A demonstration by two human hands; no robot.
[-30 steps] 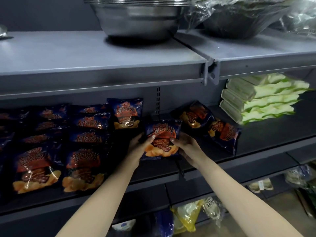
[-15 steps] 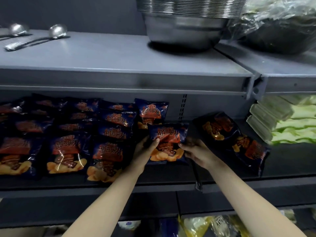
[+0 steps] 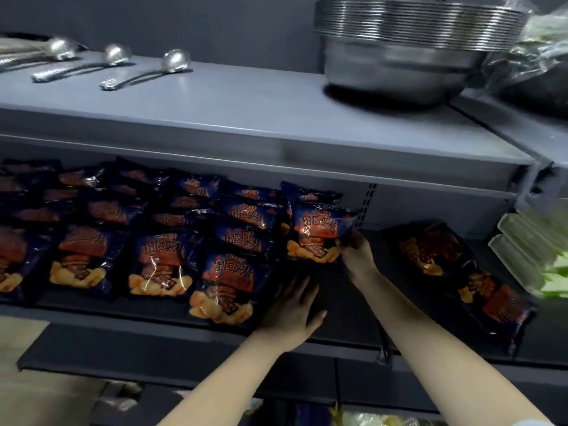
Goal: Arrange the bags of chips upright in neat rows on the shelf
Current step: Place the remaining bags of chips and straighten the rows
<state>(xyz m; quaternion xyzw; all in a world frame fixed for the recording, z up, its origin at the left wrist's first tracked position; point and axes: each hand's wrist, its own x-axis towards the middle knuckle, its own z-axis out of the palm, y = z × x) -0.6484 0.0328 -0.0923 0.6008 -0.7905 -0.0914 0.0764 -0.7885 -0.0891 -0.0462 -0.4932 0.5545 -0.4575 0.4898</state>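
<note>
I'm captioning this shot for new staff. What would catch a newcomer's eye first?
First, the rows of dark blue chip bags filling the left of the middle shelf. The right hand grips one bag at their right end, and the left hand rests flat in front. Next come the stacked steel bowls at the right of the top shelf, and two loose bags lying right of the hands.

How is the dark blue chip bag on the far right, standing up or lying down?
Lying down. The dark blue chip bag lies flat and crooked on the black shelf, its printed front facing up.
</note>
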